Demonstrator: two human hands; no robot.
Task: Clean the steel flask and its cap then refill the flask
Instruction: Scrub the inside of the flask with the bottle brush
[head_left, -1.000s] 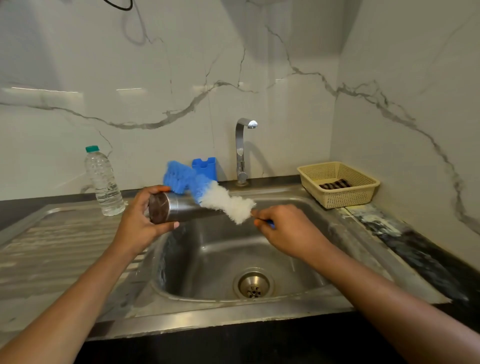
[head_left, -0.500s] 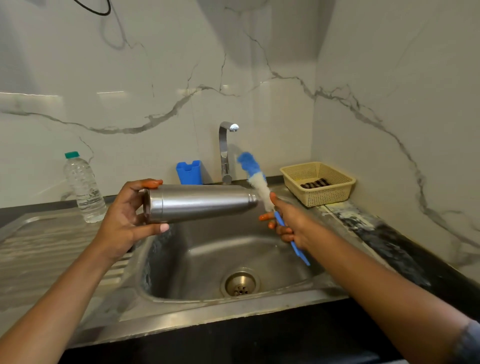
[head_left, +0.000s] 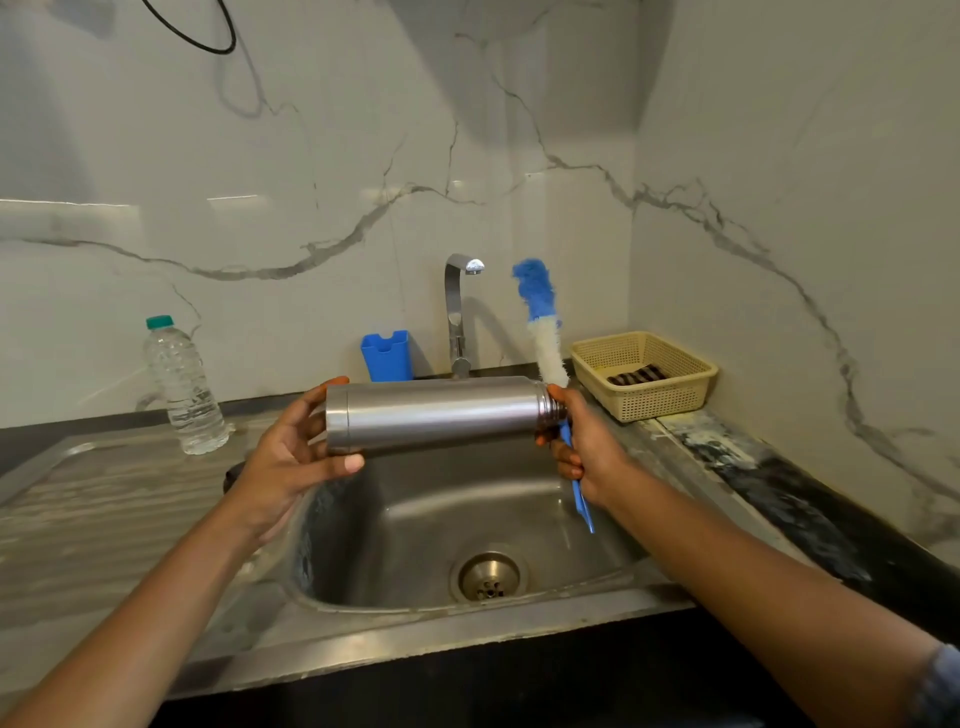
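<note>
Blue brush swung upright beside flask

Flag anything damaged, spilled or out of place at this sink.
The dark counter right of the sink carries white, blotchy smears near the basket: residue or wear, cannot tell which. No spill shows. The flask, level over the basin, looks undented.

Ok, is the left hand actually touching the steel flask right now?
Touching. The head view shows the left hand gripping the steel flask at its base end, thumb pressed below and fingers curled over the top, with no gap.
</note>
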